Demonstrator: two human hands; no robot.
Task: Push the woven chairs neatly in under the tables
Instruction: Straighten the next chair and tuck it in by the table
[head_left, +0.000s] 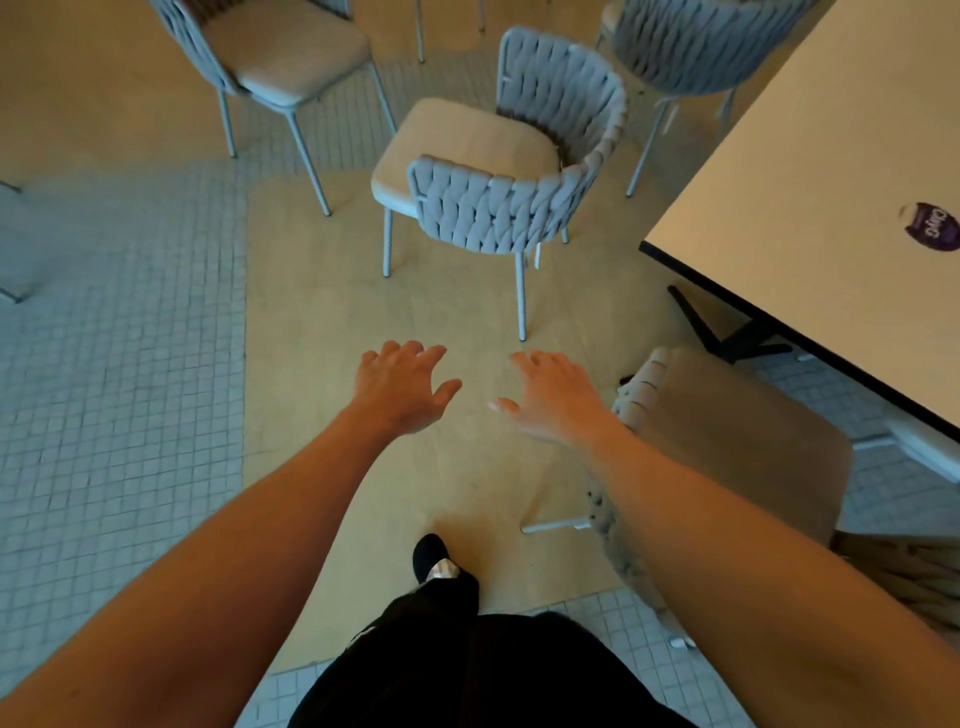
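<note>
Two bare forearms reach forward above a black-trousered leg and a dark shoe. Both the left hand and the right hand are spread wide, palms down, holding nothing. Just right of the right arm, a woven chair sits partly under the pale table. Ahead, apart from the hands, a second woven chair stands free on the floor, clear of the table. Further off, two more woven chairs stand at the top edge.
</note>
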